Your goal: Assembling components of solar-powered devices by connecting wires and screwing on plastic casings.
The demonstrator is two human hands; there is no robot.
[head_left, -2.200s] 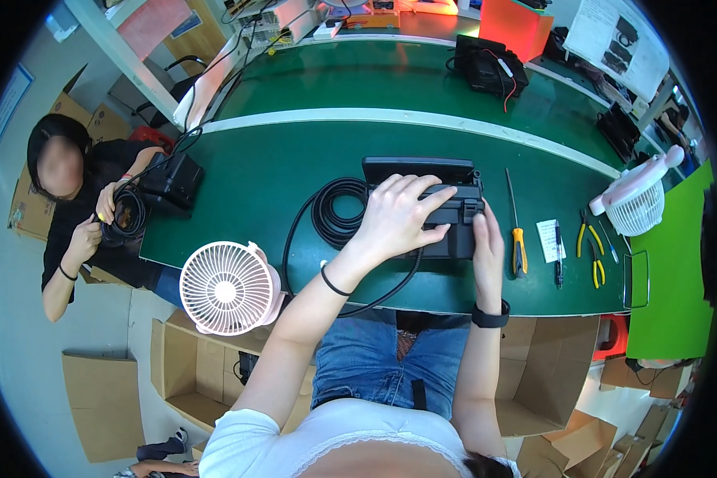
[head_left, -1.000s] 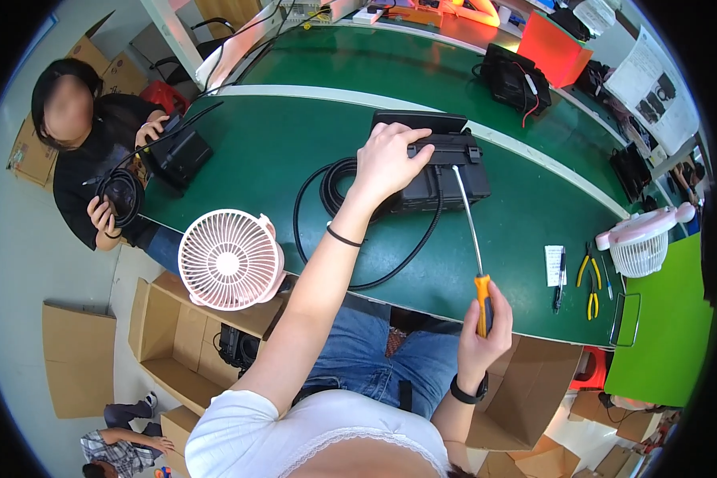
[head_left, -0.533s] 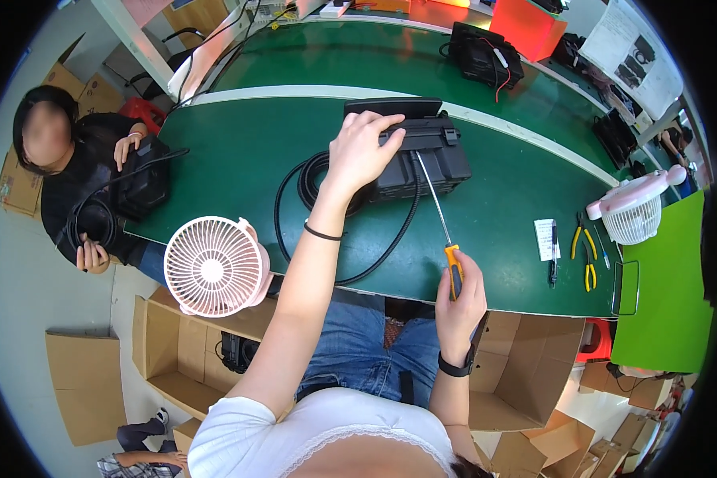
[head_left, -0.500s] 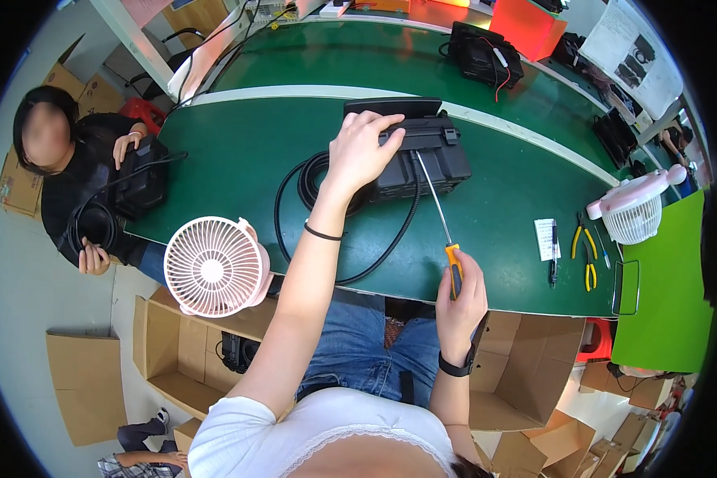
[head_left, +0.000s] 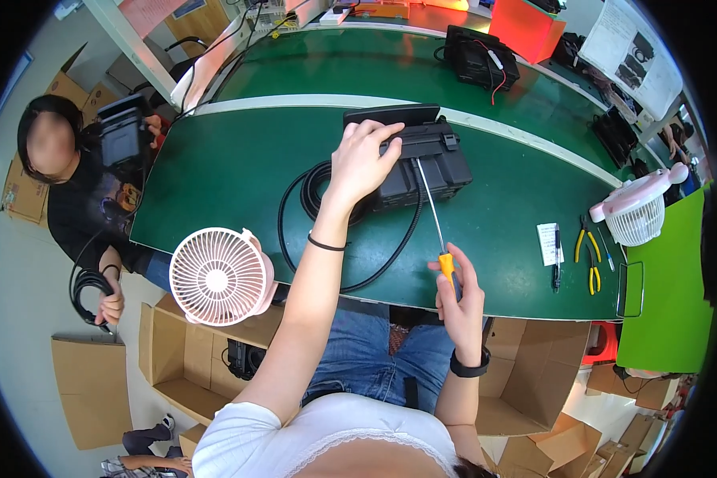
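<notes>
A black box-shaped device (head_left: 426, 159) lies on the green table (head_left: 231, 175), with a coiled black cable (head_left: 315, 191) at its left. My left hand (head_left: 362, 159) presses flat on the device's left part, fingers spread over its top. My right hand (head_left: 458, 291) grips the orange handle of a long screwdriver (head_left: 434, 219) near the table's front edge. The shaft reaches up and its tip touches the device's top face.
A pink fan (head_left: 219, 275) is clamped at the front left edge. Pliers (head_left: 589, 255), a pen and a paper slip (head_left: 548, 243) lie at the right, beside a second fan (head_left: 637, 211). A seated person (head_left: 64, 183) at the left holds a black device and cable. Cardboard boxes (head_left: 191, 358) stand below.
My right hand picked the screwdriver up from the table's right and brought its tip onto the device. My left hand stayed on the device. The person at the left lifted a black device.
</notes>
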